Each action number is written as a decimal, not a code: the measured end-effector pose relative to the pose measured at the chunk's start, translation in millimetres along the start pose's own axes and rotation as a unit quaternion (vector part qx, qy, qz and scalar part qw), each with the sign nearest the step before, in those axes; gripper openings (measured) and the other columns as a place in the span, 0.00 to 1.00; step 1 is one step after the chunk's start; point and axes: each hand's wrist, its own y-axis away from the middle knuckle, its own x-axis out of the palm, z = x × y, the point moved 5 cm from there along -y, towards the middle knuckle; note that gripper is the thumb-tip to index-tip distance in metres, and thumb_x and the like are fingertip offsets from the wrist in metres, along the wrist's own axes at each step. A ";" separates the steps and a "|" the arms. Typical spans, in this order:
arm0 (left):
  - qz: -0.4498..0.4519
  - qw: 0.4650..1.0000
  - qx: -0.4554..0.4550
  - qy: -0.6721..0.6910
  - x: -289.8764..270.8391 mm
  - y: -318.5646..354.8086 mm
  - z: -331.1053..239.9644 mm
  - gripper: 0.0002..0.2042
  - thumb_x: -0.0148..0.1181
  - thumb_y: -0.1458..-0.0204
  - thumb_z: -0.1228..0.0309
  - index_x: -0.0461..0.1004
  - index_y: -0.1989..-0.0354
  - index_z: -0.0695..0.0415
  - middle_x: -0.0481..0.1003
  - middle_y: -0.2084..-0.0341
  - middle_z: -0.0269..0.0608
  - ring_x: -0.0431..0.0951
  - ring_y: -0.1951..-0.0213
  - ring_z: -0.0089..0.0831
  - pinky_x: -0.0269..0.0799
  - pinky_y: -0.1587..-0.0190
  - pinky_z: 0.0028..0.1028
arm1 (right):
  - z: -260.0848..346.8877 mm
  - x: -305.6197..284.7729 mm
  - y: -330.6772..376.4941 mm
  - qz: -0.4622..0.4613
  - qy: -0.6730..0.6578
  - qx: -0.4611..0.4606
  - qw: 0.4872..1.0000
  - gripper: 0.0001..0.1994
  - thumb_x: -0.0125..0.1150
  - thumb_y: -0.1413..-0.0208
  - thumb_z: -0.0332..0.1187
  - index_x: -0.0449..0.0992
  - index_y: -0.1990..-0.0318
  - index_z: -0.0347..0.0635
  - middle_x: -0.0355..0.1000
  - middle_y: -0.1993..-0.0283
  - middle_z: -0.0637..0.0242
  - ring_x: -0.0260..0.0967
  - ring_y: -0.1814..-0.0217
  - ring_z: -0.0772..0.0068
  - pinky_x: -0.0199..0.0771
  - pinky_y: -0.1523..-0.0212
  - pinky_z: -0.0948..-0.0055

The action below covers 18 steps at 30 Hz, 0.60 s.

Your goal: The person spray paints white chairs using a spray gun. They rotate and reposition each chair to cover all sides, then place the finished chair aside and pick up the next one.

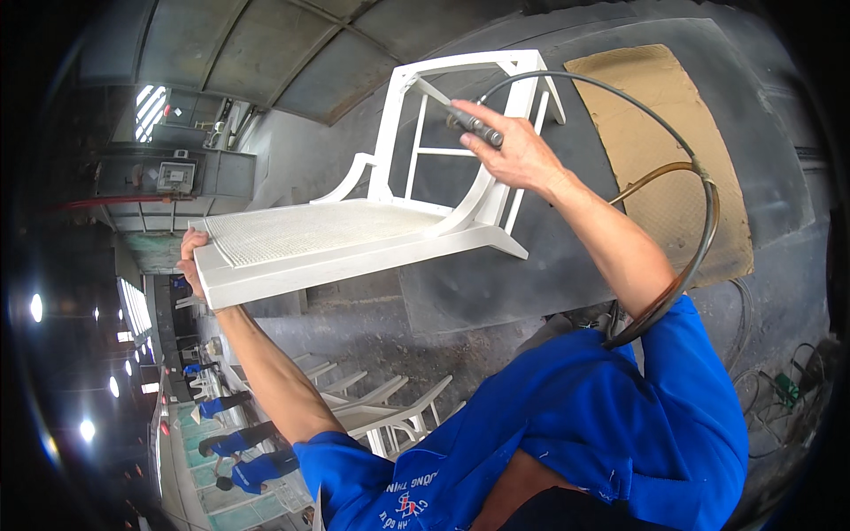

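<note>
A white chair frame (328, 258) with a woven mesh back panel (328, 228) is tipped over in front of me, its legs and open seat frame pointing away. My left hand (191, 257) is closed round the end rail of the back, at the chair's left end. In my right hand (518, 157) is a metal spray gun (478, 129), held above the open seat frame and pointing toward its far left corner. A dark hose (651, 113) runs from the gun, looping past my right forearm to my upper arm. My grip hides part of the gun.
A brown cardboard sheet (660, 133) lies on the grey floor at the right, with hoses and cables (788, 389) nearer. Several white chair frames (390, 403) stand at lower left. Beyond are people in blue (257, 469). A metal panelled wall (266, 53) rises behind.
</note>
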 end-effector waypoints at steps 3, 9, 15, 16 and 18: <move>0.000 1.000 0.005 -0.013 3.7 2.5 -4.5 0.32 0.32 0.29 0.42 0.75 0.55 0.58 0.74 0.55 0.42 0.63 0.34 0.41 0.42 0.23 0.51 | -0.3 -3.3 3.1 0.008 0.023 -0.002 1.000 0.25 0.58 0.32 0.42 0.68 0.29 0.58 0.71 0.33 0.46 0.69 0.32 0.40 0.70 0.31 0.53; 0.000 1.000 0.003 -0.013 12.7 0.3 -13.9 0.31 0.29 0.28 0.44 0.74 0.56 0.58 0.73 0.57 0.41 0.62 0.34 0.41 0.41 0.23 0.51 | 4.4 18.4 29.3 0.096 -0.012 -0.007 0.995 0.24 0.60 0.32 0.38 0.69 0.29 0.61 0.80 0.65 0.55 0.77 0.66 0.64 0.78 0.53 0.62; -0.010 1.000 -0.009 -0.017 23.8 0.7 -20.3 0.31 0.28 0.28 0.43 0.74 0.58 0.56 0.73 0.57 0.38 0.59 0.33 0.41 0.39 0.22 0.50 | -6.1 18.6 22.5 0.093 -0.015 0.022 0.995 0.25 0.59 0.32 0.39 0.68 0.29 0.61 0.74 0.62 0.62 0.71 0.60 0.66 0.74 0.53 0.62; -0.015 1.000 -0.015 -0.019 24.6 1.0 -20.3 0.32 0.28 0.29 0.42 0.74 0.58 0.56 0.73 0.57 0.38 0.59 0.33 0.42 0.40 0.23 0.50 | -9.7 14.9 17.6 0.080 -0.024 0.033 0.996 0.24 0.59 0.32 0.41 0.68 0.29 0.61 0.75 0.50 0.56 0.72 0.48 0.56 0.73 0.43 0.58; -0.013 0.999 -0.015 -0.031 26.0 1.2 -21.0 0.32 0.28 0.29 0.41 0.74 0.57 0.56 0.73 0.56 0.39 0.59 0.32 0.42 0.41 0.23 0.50 | -14.2 10.2 6.2 0.054 -0.048 0.051 0.996 0.24 0.58 0.32 0.42 0.68 0.29 0.62 0.75 0.44 0.53 0.72 0.41 0.49 0.72 0.38 0.55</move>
